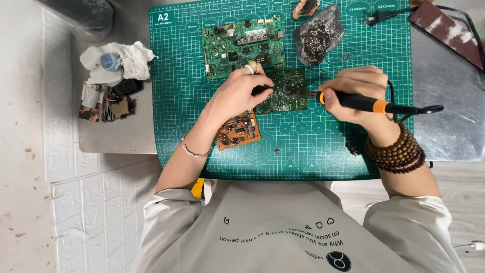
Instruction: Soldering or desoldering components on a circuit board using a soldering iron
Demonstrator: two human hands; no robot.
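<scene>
Nearest us, our right hand [353, 93] gripped a black-and-orange soldering iron [364, 103], tip touching the small green circuit board [285, 91] that our left hand [237, 93] pinned with curled fingers on the green cutting mat [353, 146], an orange board [237, 130] beside it, a larger green board [242, 45] beyond.

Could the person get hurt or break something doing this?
Maybe, in a few ways.

1. The left hand rests on the small green circuit board, close to the tip of the soldering iron held in the right hand. A slip could burn a finger.

2. The iron's cord loops beside the right wrist; a tug might jerk the tip.

3. The orange circuit board lies partly under the left forearm and could get knocked.
</scene>
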